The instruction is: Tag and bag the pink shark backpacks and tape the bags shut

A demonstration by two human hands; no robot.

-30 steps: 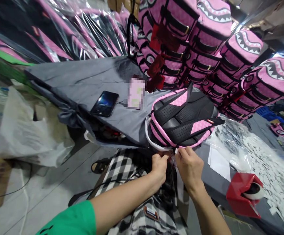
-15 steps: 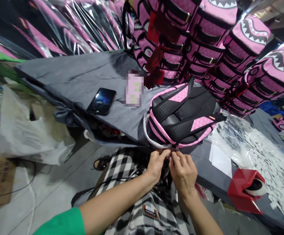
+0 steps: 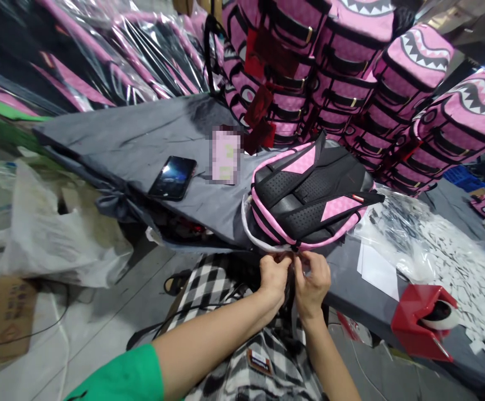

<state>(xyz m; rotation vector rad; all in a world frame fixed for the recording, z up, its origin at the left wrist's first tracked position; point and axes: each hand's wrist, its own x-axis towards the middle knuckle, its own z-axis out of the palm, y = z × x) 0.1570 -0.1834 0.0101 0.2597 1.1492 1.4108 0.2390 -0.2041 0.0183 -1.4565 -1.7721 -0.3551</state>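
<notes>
A black and pink backpack (image 3: 345, 167) lies with its padded straps up on the grey-covered table. A pale band (image 3: 248, 223) runs along its left and near side. At the backpack's near edge, my left hand (image 3: 273, 275) is closed in a pinch, its fingers curled toward the pack. Close beside it my right hand (image 3: 313, 283) pinches too, thumb and forefinger together. Whatever small part sits between the fingertips is hidden. Both hands are right at the table's front edge, above my checked apron (image 3: 209, 284).
Left of the pack lie a tablet (image 3: 173, 177) and a blurred pink item (image 3: 226, 156). Stacked pink shark-mouth bags (image 3: 351, 50) stand behind. On the right are white papers (image 3: 378, 272), a red tape dispenser (image 3: 413, 317) and a heap of white pieces (image 3: 464, 273).
Both hands stay at the backpack's near edge. The right hand's fingers have bent and turned more toward the left hand. The view has shifted slightly.
</notes>
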